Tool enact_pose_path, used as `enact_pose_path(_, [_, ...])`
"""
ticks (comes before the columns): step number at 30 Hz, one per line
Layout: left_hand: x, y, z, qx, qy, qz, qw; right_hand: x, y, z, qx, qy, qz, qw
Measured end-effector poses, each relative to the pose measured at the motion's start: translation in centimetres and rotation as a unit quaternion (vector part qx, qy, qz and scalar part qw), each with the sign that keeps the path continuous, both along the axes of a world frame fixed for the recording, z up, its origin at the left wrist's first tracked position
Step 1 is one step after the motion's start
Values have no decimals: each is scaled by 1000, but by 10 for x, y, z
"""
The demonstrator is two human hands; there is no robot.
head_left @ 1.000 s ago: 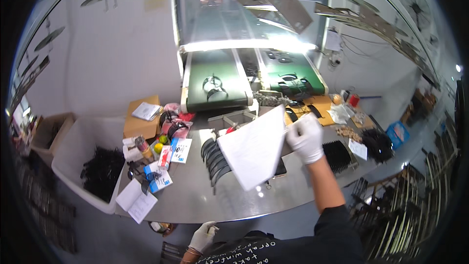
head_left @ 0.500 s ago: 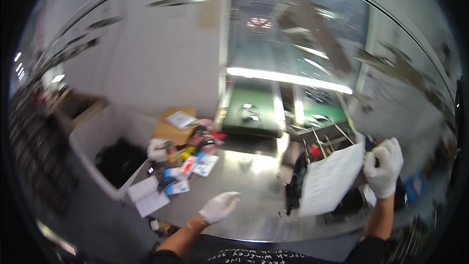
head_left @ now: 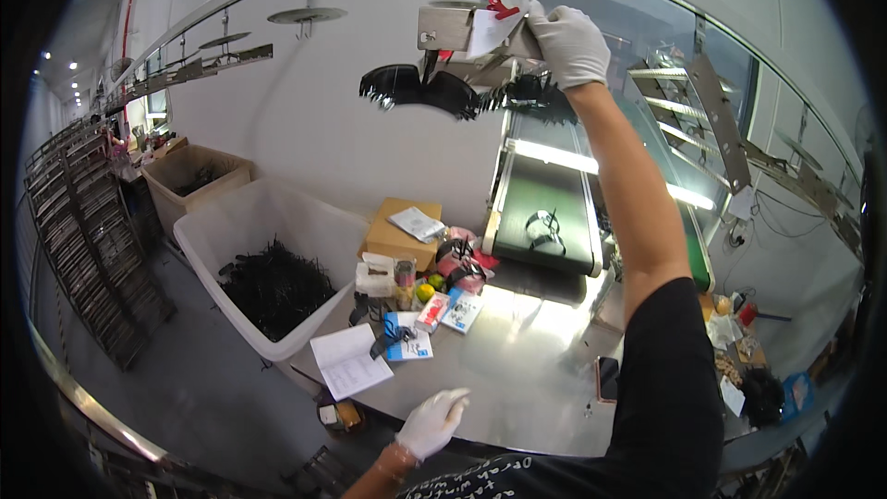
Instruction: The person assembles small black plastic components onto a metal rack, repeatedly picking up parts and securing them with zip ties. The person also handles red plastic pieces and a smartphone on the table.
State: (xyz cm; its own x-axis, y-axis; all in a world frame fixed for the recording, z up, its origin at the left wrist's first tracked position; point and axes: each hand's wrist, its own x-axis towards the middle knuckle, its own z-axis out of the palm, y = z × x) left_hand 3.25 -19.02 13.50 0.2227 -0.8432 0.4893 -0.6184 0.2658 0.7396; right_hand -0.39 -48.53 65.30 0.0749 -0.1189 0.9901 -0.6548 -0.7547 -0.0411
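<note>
My right hand (head_left: 572,44), in a white glove, is raised at the upper middle. Its fingers are closed on the end of a metal rack (head_left: 445,29). Glossy black curved parts (head_left: 420,91) hang below the rack; their exact kind I cannot tell. A red clip (head_left: 502,8) and a sheet of white paper (head_left: 490,33) are on the rack beside my fingers. Over the near edge of the steel table (head_left: 517,388), my left hand (head_left: 434,424), also gloved, holds nothing, its fingers loosely stretched to the right.
Left of the table stands a white bin (head_left: 277,348) of black pieces. Notebooks (head_left: 351,362), a cardboard box (head_left: 382,238) and small goods lie on the table's left side. A phone (head_left: 606,379) lies at right. Beyond is a green conveyor belt (head_left: 542,199); an overhead rail carries metal discs (head_left: 306,15).
My right hand has gone from the lower right up to the upper middle, carrying the rack and its paper from the table's right side. My left hand has shifted slightly within view.
</note>
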Motion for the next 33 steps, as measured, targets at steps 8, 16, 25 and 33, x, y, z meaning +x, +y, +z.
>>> enact_pose_path(8, [15, 120, -124, 62, 226, 182, 955, 103, -88, -36, -59, -62, -144, 986])
enact_pose_path(16, [8, 148, -139, 120, 233, 285, 922, 62, -19, -85, 37, 104, -25, 994])
enact_pose_path(25, [-47, 94, -92, 178, 88, 331, 923, -33, 27, -273, 52, -76, 551, 830])
enact_pose_path(33, [-136, 233, -9, 370, -21, 476, 797, -142, 152, -532, 424, 557, 535, 473])
